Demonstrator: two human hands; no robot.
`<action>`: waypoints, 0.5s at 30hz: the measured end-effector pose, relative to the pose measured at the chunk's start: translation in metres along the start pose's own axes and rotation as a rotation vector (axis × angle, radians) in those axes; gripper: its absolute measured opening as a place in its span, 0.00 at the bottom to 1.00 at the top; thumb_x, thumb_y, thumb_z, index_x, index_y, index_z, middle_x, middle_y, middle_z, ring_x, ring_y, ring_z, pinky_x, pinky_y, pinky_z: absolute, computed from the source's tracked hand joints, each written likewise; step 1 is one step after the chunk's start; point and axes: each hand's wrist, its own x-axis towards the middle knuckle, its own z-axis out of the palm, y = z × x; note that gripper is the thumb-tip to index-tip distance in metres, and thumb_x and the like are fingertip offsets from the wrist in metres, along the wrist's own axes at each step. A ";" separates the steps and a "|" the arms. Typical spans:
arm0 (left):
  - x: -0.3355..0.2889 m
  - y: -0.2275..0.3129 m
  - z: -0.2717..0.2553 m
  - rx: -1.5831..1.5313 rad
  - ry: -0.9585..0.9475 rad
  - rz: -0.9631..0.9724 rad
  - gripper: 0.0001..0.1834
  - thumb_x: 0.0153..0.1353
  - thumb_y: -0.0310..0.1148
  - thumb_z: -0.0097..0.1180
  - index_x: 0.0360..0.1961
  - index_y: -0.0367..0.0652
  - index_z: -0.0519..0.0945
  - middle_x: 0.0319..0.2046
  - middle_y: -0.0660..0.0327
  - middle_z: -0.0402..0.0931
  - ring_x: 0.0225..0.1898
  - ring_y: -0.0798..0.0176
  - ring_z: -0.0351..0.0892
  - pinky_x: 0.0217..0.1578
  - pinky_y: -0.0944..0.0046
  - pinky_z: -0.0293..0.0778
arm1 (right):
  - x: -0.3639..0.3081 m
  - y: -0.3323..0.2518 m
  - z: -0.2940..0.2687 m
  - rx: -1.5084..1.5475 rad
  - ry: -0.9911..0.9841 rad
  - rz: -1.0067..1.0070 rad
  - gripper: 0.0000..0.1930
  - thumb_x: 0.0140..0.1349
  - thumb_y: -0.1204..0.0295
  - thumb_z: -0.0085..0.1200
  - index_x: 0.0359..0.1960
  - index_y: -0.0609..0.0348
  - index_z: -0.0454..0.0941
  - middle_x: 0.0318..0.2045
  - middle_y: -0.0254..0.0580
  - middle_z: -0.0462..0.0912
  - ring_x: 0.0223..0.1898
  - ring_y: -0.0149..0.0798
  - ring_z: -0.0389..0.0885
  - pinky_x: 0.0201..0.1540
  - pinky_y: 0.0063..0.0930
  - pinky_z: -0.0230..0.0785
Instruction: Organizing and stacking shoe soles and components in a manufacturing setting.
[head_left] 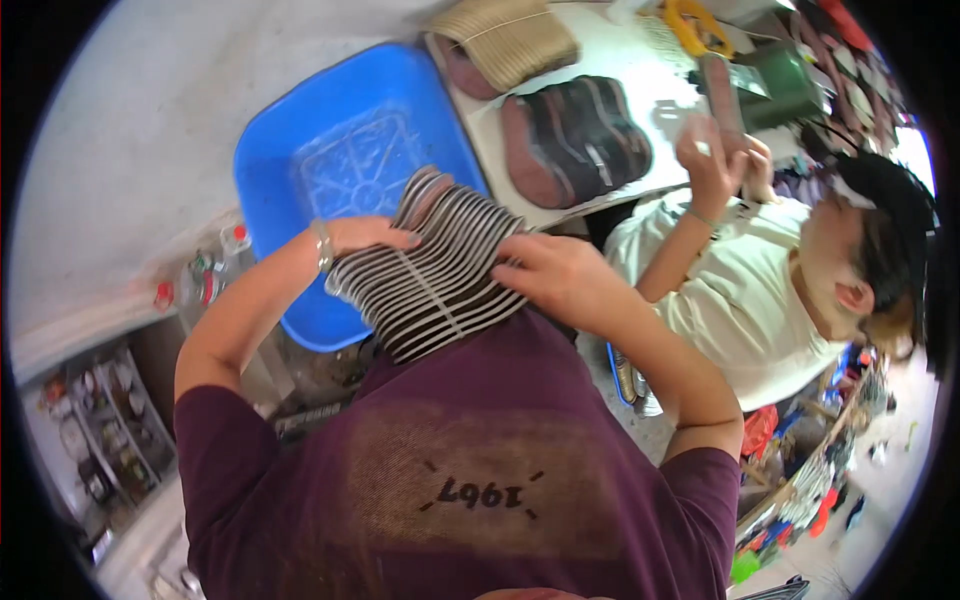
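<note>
A thick bundle of shoe insoles, dark with pale edges, is held in front of my chest, partly over the blue tub. A pale string or band runs across its edges. My left hand grips its far left side, thumb lying over the top. At its right end, my right hand has its fingers bent and pinched against the insole edges. What lies right under those fingertips is hidden.
A blue plastic tub stands beyond the bundle. On the white table lie a dark insole bundle and a tan one. At right a co-worker holds a brownish sole. Bottles stand at left.
</note>
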 end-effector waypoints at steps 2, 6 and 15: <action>0.005 -0.002 -0.004 0.128 0.036 0.051 0.30 0.61 0.44 0.59 0.58 0.33 0.71 0.49 0.54 0.78 0.46 0.62 0.80 0.49 0.62 0.76 | 0.001 0.001 0.003 0.062 -0.051 -0.064 0.09 0.49 0.74 0.53 0.34 0.57 0.76 0.36 0.38 0.71 0.38 0.40 0.77 0.37 0.33 0.74; -0.004 0.003 0.011 0.013 -0.019 0.038 0.31 0.61 0.42 0.59 0.59 0.33 0.69 0.51 0.53 0.76 0.49 0.60 0.79 0.51 0.61 0.76 | -0.005 -0.003 0.008 0.027 -0.008 -0.022 0.09 0.48 0.73 0.53 0.33 0.55 0.76 0.36 0.37 0.72 0.37 0.38 0.76 0.36 0.31 0.74; -0.004 0.015 0.012 0.043 0.025 0.013 0.31 0.59 0.39 0.60 0.60 0.33 0.68 0.50 0.52 0.77 0.47 0.61 0.80 0.50 0.62 0.77 | -0.005 -0.005 0.012 0.041 0.018 0.039 0.04 0.47 0.72 0.55 0.26 0.55 0.76 0.30 0.33 0.72 0.35 0.37 0.77 0.36 0.32 0.74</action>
